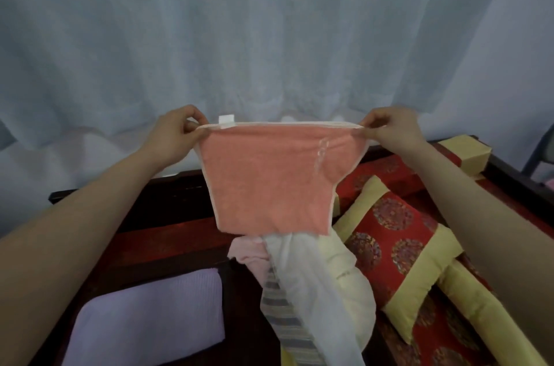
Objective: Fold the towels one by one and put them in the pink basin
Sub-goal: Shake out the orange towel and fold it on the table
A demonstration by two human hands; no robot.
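Note:
A salmon-pink towel point(269, 179) with a pale border and a white tag hangs in the air, stretched flat between my hands. My left hand point(177, 128) pinches its top left corner and my right hand point(389, 128) pinches its top right corner. Below it lies a heap of other towels point(311, 284): a white one, a pale yellow one, a light pink one and a grey-striped one. A folded lilac towel point(150, 314) lies at the lower left. No pink basin is in view.
The towels rest on a dark wooden bench point(168, 215). A red and yellow patterned cushion point(395, 245) lies to the right, with more red and yellow padding behind it. A pale blue curtain point(269, 35) hangs across the back.

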